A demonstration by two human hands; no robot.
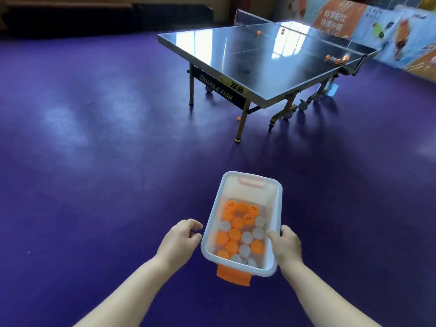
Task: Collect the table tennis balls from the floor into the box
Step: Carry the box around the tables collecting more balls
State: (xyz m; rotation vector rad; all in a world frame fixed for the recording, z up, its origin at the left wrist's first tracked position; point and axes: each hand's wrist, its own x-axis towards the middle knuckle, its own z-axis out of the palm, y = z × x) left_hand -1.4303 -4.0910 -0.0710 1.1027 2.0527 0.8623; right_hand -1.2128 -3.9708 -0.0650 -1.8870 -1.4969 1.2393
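Right now the box (250, 192) is carried above the purple floor (94, 161), roughly a third full of orange and white balls (236, 232). Right hand (286, 244) grips the right rim, thumb hooked over the edge inside, other fingers under the outer wall. Left hand (181, 237) is just beside the left wall, fingers loosely curled, nothing seen in them; contact with the box unclear. One orange ball (239, 118) lies on the floor by a leg of the bench (259, 55), well apart from the box. Handling guess: box is thin stiff plastic, light, likely slick; a one-sided rim grip can tip it, so both long rims look safer. Balls are light, smooth and roll off easily; pinch one gently from above.
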